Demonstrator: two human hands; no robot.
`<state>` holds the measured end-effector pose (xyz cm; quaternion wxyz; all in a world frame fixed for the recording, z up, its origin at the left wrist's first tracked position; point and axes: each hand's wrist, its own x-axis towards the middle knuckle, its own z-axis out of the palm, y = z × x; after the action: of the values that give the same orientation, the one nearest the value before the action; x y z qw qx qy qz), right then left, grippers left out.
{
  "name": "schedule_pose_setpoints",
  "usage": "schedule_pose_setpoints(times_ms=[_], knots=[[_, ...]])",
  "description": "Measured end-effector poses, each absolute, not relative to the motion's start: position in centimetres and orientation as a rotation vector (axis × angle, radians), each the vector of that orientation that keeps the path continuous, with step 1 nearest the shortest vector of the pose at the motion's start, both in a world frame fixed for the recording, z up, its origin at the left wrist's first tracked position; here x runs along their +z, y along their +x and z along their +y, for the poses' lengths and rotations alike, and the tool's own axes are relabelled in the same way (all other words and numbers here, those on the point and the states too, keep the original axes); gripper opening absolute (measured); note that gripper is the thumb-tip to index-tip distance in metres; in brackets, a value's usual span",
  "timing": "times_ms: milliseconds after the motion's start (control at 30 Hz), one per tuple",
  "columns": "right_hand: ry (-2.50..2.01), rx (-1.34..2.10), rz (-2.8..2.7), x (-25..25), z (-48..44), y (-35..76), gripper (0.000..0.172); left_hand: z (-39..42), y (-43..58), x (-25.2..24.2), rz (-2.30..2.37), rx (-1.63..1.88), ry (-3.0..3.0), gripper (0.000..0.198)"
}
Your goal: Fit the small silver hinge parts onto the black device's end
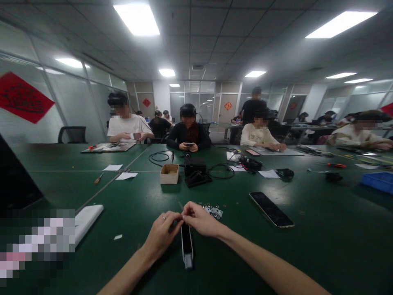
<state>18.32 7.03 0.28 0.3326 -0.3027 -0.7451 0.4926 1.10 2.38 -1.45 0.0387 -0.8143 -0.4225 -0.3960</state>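
Observation:
A long narrow piece (187, 241) lies on the green table, dark along its middle with pale edges and a grey block at its near end. Over its far part, my left hand (164, 231) and my right hand (199, 219) meet at the fingertips. Both hands are closed in a pinch; whatever sits between the fingers is too small and covered to name. A thin grey tip pokes out just beyond the fingers. Beside my right hand is a small heap of metal rings and flat plates (215, 211).
A phone (272, 209) lies to the right, a white slab (87, 221) to the left. Ahead are a small open box (169, 174), a black device (195, 170) with cables, and a brush (98, 178). A blue tray (379, 181) stands far right. Several people sit across the table.

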Motion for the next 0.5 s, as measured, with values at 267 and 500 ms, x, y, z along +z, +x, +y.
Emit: schedule_pose_setpoints(times_ms=[267,500], knots=[[-0.882,1.009,-2.205,3.3,6.7,19.8,0.008,2.7,0.6,-1.6,-1.575,-1.121,-2.555,0.019],[-1.23,0.508,-2.589,4.2,7.5,21.8,0.016,3.3,-0.1,-1.3,-1.809,-1.001,-2.583,0.019]])
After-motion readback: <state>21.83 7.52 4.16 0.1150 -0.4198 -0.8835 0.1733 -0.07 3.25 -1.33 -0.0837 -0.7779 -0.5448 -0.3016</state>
